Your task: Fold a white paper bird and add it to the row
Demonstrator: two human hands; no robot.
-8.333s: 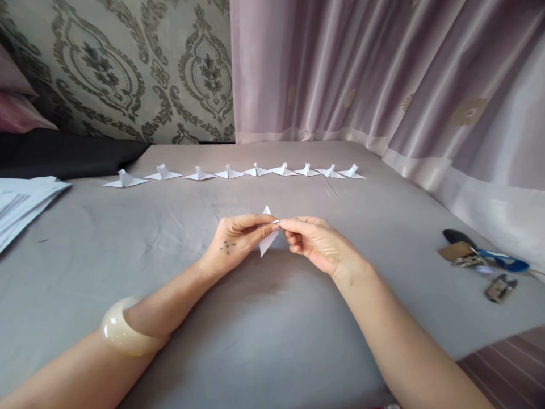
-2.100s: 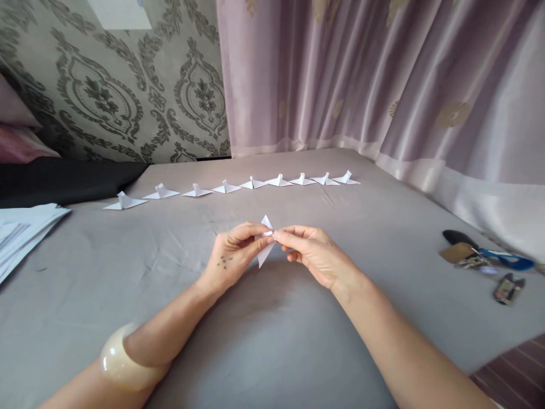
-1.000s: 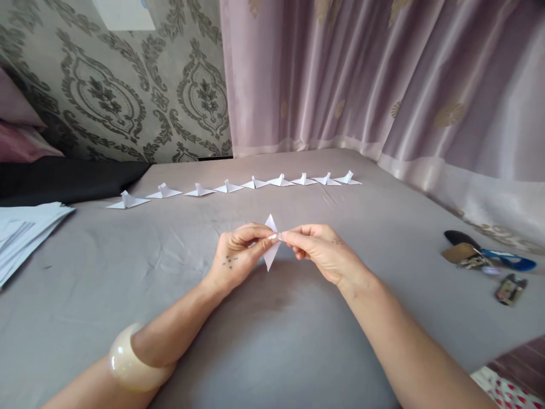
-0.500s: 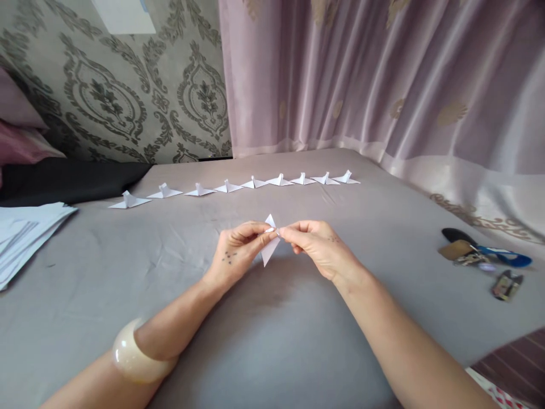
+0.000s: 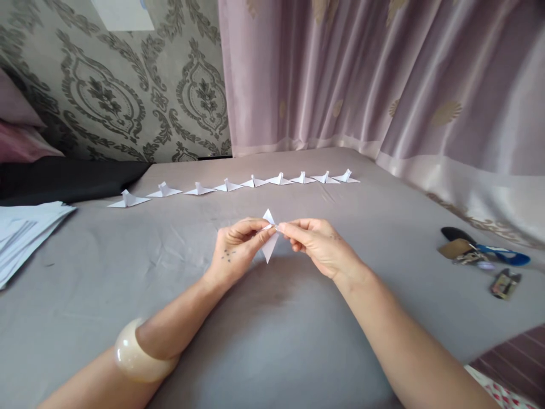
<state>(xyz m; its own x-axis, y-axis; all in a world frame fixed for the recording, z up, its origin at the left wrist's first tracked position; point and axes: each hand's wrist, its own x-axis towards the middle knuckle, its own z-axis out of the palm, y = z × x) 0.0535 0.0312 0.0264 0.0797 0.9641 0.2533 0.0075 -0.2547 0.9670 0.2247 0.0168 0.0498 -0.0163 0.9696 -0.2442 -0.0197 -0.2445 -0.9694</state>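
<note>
A small folded paper figure (image 5: 268, 250), white with two pointed ends, is held above the grey sheet. My left hand (image 5: 238, 244) pinches its middle between thumb and fingers. From the other side my right hand (image 5: 315, 238) pinches a small part of the same paper with thumb and index finger. The fingertips of both hands nearly meet and hide the centre of the folds. Farther back, several similar white folded paper figures (image 5: 254, 182) stand in a row across the sheet.
On the left lies a stack of white paper sheets (image 5: 29, 233) beside a black cloth (image 5: 72, 179). To the right are keys (image 5: 466, 257) with a brown tag, a blue-handled object (image 5: 506, 255) and a small metal-and-black item (image 5: 506, 284). A pinkish curtain (image 5: 340, 74) hangs behind.
The held paper figure has tilted slightly, its lower point swinging to the right, and moved up a little with both hands. Both pinches stay closed on it. The row of figures is unchanged.
</note>
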